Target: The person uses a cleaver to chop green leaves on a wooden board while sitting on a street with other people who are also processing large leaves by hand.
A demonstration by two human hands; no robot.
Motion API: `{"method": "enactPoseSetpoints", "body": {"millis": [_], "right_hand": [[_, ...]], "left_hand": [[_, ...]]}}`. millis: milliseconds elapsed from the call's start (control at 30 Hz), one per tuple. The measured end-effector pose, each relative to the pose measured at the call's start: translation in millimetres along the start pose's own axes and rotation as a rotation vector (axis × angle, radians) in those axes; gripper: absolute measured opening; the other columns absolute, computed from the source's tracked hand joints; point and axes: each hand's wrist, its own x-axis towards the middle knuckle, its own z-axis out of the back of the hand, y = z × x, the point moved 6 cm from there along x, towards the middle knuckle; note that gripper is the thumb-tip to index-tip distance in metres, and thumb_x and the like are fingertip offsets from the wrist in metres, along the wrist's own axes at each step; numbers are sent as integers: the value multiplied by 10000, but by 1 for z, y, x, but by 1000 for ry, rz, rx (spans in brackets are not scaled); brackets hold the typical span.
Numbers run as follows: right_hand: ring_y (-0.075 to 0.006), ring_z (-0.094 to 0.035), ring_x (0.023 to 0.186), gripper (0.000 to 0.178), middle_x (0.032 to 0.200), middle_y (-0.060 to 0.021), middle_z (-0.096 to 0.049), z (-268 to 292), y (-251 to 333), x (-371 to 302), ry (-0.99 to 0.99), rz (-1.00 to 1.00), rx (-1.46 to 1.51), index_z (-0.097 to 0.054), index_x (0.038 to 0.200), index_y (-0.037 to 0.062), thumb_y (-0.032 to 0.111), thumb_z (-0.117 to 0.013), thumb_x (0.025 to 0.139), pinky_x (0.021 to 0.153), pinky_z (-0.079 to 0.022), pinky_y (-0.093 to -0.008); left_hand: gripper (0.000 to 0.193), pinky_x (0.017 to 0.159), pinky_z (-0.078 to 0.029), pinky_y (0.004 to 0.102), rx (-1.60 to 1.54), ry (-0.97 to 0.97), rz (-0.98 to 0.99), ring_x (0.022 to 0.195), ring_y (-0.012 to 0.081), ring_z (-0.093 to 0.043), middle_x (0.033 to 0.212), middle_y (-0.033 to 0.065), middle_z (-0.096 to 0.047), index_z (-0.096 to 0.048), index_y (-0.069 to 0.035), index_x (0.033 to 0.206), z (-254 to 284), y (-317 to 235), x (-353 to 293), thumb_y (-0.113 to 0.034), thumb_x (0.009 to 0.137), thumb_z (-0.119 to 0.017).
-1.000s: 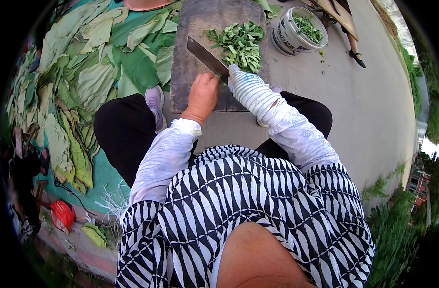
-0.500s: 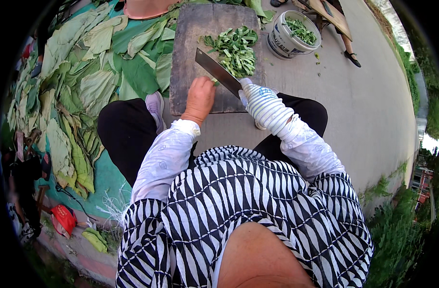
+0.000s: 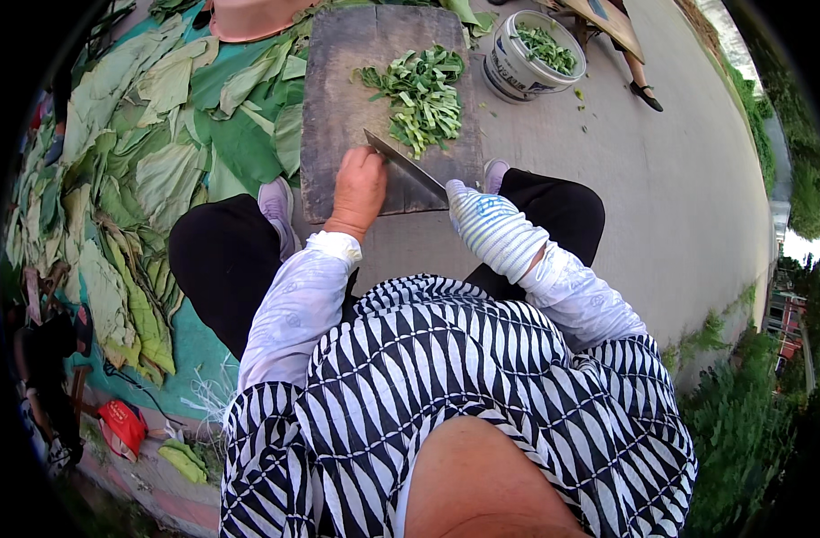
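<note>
A worn wooden chopping board [image 3: 343, 99] lies in front of me. On its right half is a loose heap of green leaf strips [image 3: 421, 100], dark and pale mixed. My right hand [image 3: 489, 220], in a striped white glove, is closed round the grip of a cleaver [image 3: 414, 172]. Its blade slants up and left over the board's near part, seen nearly edge-on. My bare left hand [image 3: 360, 186] rests at the board's near edge with fingers curled, right beside the blade's tip. What those fingers hold, if anything, is hidden.
Large green leaves [image 3: 172, 175] are piled on a green sheet [image 3: 199, 345] at the left. A white bucket [image 3: 509, 76] of cut leaves stands right of the board. A pinkish basin [image 3: 257, 20] sits at the far left. Another person's foot [image 3: 645, 95] shows at the far right.
The cleaver has come down and turned from showing its broad side to nearly edge-on, close to my left hand. The green bit by my left fingers no longer shows. The view has shifted slightly.
</note>
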Motion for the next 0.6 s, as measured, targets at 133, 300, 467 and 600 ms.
{"method": "enactPoseSetpoints", "body": {"millis": [133, 300, 467, 600], "right_hand": [[-342, -637, 691, 119, 706, -197, -620, 0, 2, 29, -113, 65, 46, -470, 925, 4, 109, -473, 869, 584, -489, -426], [-386, -625, 744, 181, 762, -234, -624, 9, 19, 78, -118, 52, 44, -459, 976, -15, 134, -428, 878, 643, -485, -463], [-403, -618, 793, 204, 788, -257, -621, 11, 9, 94, -96, -58, 171, -467, 972, -1, 175, -469, 870, 692, -480, -478], [-409, -616, 794, 263, 783, -252, -621, 18, -10, 75, -237, -233, 212, -477, 997, 8, 232, -515, 864, 702, -476, -486]], "left_hand": [[172, 727, -464, 395, -30, -8, -3, 833, 327, -549, 881, 115, -576, -579, -33, 841, 3, -2, 1, -1, 683, -640], [192, 714, -463, 395, -4, 18, 2, 818, 326, -548, 861, 116, -570, -577, -38, 855, 1, -3, 3, -3, 680, -647], [202, 707, -461, 396, -16, 6, 61, 813, 322, -547, 848, 115, -568, -576, -45, 853, 6, -2, 1, -3, 673, -656], [189, 705, -460, 391, -37, 1, 31, 814, 318, -546, 848, 111, -568, -576, -47, 830, 4, -6, 2, -3, 668, -663]]}}
